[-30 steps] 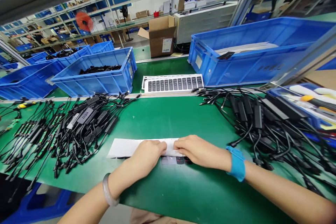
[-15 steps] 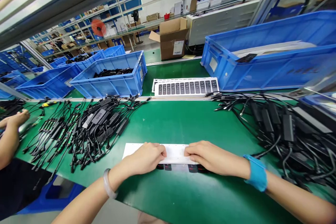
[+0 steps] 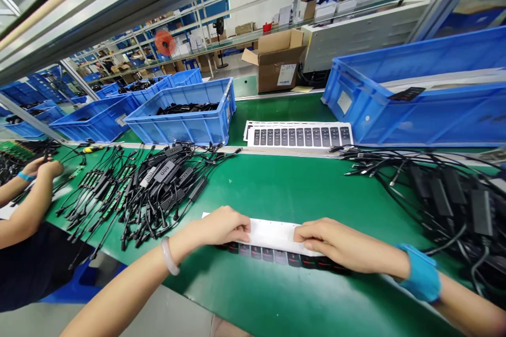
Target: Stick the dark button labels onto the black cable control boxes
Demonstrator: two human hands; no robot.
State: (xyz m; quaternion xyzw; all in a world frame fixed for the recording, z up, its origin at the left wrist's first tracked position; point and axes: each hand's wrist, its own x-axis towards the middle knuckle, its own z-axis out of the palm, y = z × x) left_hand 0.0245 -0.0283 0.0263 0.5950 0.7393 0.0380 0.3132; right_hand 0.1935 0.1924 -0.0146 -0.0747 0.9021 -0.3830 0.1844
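Note:
A white backing strip (image 3: 272, 236) lies on the green mat in front of me, with a row of dark labels (image 3: 276, 256) showing along its near edge. My left hand (image 3: 221, 227) presses down on the strip's left end with fingers curled. My right hand (image 3: 336, 242), with a blue wristband behind it, pinches the strip's right part. A sheet of black labels (image 3: 299, 135) lies further back at the middle of the bench.
A heap of black cabled adapters (image 3: 154, 184) lies at the left, another pile (image 3: 438, 189) at the right. Blue bins stand behind: one with black parts (image 3: 185, 121), a large one (image 3: 415, 100) at the right. A co-worker's hands (image 3: 39, 168) work at the far left. A cardboard box (image 3: 279, 60) stands at the back.
The view has swung left, so the strip and my hands sit further right in frame. My hands have spread apart along the strip, and more dark labels show beneath it. The co-worker's arms came into view.

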